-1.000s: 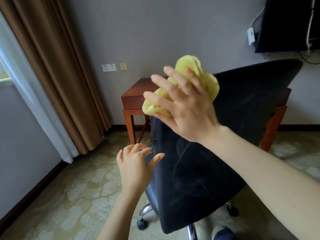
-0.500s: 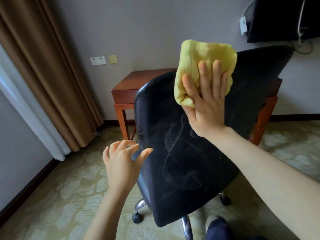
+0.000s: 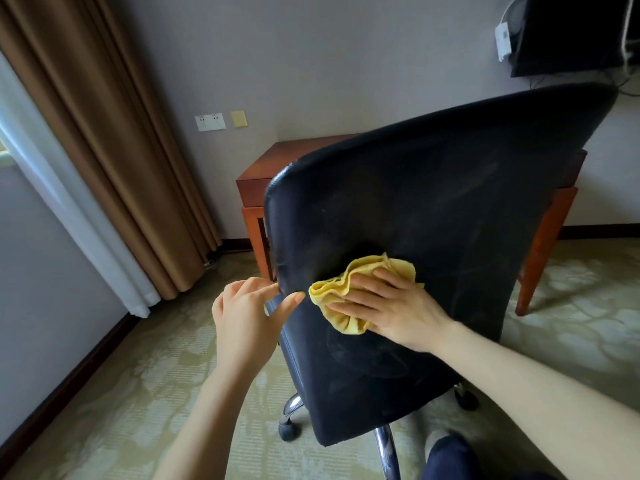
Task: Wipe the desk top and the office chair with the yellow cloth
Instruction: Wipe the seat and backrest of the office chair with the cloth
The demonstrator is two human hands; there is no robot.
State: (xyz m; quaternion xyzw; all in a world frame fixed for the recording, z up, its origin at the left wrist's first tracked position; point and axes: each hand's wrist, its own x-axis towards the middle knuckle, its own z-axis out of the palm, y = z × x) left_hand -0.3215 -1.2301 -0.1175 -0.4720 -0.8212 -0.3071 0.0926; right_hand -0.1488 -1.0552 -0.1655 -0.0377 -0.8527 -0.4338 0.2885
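My right hand (image 3: 398, 315) lies flat with its fingers (image 3: 360, 305) straight, pressing the bunched yellow cloth (image 3: 341, 289) against the lower middle of the black office chair (image 3: 433, 209) back, which faces me. My left hand (image 3: 242, 315) is at the back's left edge, loosely spread, thumb tip touching the leather, holding nothing that I can see. The wooden worktop (image 3: 272, 161) stands just behind the chair

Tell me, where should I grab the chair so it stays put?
Probably the chair back's left edge, coming from the left. It looks thin enough to wrap fingers round, it is clear of the cloth, and the left hand sits right there.
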